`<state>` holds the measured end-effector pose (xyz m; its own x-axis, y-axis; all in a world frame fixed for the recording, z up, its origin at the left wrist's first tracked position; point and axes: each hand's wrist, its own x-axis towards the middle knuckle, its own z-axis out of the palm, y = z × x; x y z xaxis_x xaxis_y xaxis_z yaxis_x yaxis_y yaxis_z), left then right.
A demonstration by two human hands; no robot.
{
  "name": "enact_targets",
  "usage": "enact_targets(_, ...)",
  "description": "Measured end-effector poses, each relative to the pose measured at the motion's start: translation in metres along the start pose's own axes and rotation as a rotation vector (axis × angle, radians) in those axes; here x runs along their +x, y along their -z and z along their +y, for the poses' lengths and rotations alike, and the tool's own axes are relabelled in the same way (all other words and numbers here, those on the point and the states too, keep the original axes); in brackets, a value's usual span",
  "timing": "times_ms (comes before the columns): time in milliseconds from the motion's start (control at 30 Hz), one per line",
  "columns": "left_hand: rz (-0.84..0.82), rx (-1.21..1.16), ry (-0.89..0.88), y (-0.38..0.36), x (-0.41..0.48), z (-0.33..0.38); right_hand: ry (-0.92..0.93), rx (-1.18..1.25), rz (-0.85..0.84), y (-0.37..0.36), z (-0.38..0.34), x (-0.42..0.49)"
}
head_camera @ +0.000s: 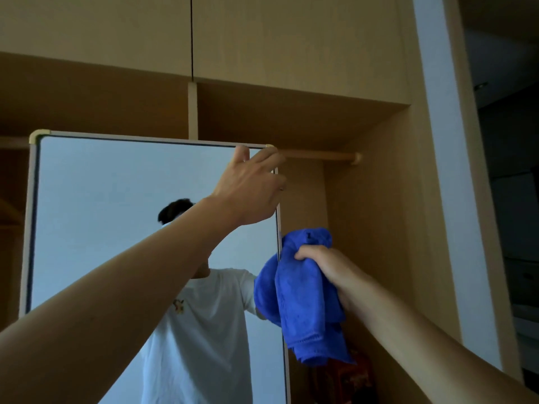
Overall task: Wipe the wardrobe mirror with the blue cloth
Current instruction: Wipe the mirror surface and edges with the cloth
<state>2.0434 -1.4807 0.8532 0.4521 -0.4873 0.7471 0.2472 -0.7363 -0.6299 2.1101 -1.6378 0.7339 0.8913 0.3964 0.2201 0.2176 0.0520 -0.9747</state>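
Observation:
The wardrobe mirror [102, 205] is a tall panel with a pale frame and rounded corners, standing in front of the open wardrobe. My left hand [252, 189] grips the mirror's top right corner, fingers curled over the frame edge. The blue cloth [303, 298] hangs bunched and crumpled just right of the mirror's right edge, partly overlapping it. My right hand [323, 263] is closed on the cloth's upper part. The glass reflects a person in a white T-shirt.
A wooden hanging rail [320, 155] runs behind the mirror's top right corner to the wardrobe side panel [388, 228]. Closed upper cabinet doors [291, 39] sit above. Something dark red [350, 377] lies low inside the wardrobe. A dark doorway [513, 199] opens at far right.

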Motion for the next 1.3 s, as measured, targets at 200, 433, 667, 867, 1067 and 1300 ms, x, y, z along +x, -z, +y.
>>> enact_targets(200,-0.015,-0.018,0.105,0.007,0.008,0.001,0.019,-0.001,-0.021,0.001,-0.005,0.004)
enact_targets(433,-0.044,-0.098,0.246,0.011,0.018,0.001,0.167,0.060,0.032,-0.005,-0.056,0.015)
enact_targets(667,0.001,-0.136,0.270,0.012,0.021,-0.004,0.279,0.141,0.063,-0.006,-0.099,0.020)
enact_targets(867,0.051,-0.213,0.314,0.003,0.020,-0.006,0.174,0.077,-0.038,0.003,-0.060,0.015)
enact_targets(1067,0.109,-0.297,0.372,0.002,0.019,-0.006,0.121,0.137,-0.084,0.003,-0.046,0.008)
enact_targets(1300,0.094,-0.364,0.421,0.000,0.021,-0.004,0.228,0.160,0.060,-0.005,-0.097,0.020)
